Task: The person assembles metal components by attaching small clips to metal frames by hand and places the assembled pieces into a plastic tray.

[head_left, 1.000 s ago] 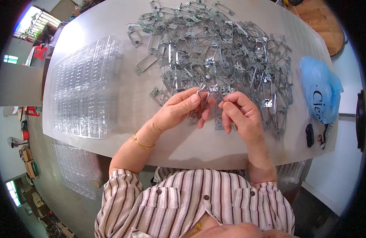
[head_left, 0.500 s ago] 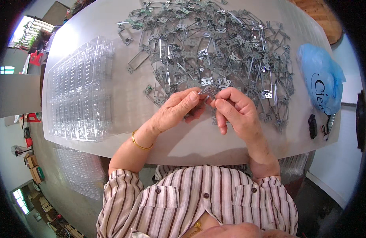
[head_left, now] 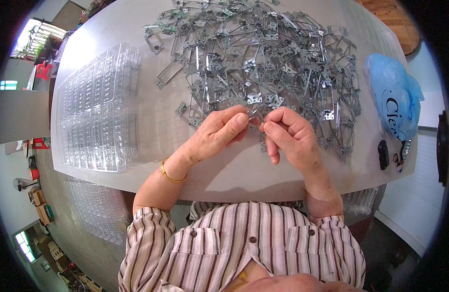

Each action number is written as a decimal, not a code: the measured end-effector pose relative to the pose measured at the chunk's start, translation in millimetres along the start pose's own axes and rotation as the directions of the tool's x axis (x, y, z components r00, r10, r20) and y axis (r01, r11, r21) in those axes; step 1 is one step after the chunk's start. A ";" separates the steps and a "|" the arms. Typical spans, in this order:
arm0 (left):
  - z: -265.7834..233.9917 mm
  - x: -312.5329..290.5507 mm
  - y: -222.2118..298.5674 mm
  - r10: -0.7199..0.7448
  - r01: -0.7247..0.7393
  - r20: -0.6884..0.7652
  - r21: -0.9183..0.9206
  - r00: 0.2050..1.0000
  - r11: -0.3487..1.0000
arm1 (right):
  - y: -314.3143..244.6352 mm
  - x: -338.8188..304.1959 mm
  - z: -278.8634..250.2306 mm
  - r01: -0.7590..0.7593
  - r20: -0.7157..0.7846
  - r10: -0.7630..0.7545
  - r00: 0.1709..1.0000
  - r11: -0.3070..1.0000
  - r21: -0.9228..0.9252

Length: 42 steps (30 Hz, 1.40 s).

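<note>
Pinched between thumb and fingers, a small shiny metal bracket spans the gap between my two hands. My left hand is closed on one end of it, and my right hand grips the other end by the thumb and forefinger. Much of the bracket is hidden by my fingers. Just beyond my hands spreads a large tangled heap of similar metal brackets, made of flat plates with holes and thin rods.
Clear plastic trays with moulded pockets lie on the left of the pale table. A blue plastic bag stands at the right, with a small black object below it. More clear trays sit lower left, beside the table.
The bracket has turned slightly between my fingers. My left hand's fingers have curled in a little; my right hand is nearly where it was.
</note>
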<state>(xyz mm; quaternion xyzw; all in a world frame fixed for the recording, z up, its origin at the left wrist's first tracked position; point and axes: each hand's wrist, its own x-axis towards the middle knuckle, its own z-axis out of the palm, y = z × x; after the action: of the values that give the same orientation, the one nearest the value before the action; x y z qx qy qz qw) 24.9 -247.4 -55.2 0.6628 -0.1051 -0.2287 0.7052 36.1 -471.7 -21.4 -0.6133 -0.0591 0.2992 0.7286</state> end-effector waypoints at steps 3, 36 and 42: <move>-0.2 -0.2 -1.0 0.024 -0.019 -0.046 0.106 0.999 0.994 | 1.9 -0.6 1.4 0.002 -0.017 -0.003 1.000 1.000 -0.030; 6.4 -2.0 -1.7 0.210 -0.298 0.213 0.605 0.954 0.738 | 7.9 6.5 -11.3 0.174 -0.205 -0.188 0.961 0.981 -0.082; -3.2 -2.1 0.0 -0.061 0.053 -0.038 -0.174 0.997 0.983 | 9.1 6.0 -9.7 0.149 -0.144 -0.146 0.979 0.989 0.005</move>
<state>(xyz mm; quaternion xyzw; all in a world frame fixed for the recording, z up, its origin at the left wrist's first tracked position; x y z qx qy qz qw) 24.6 -243.6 -55.2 0.6068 -0.0506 -0.2426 0.7552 42.1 -476.3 -33.8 -0.6212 -0.0497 0.2001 0.7560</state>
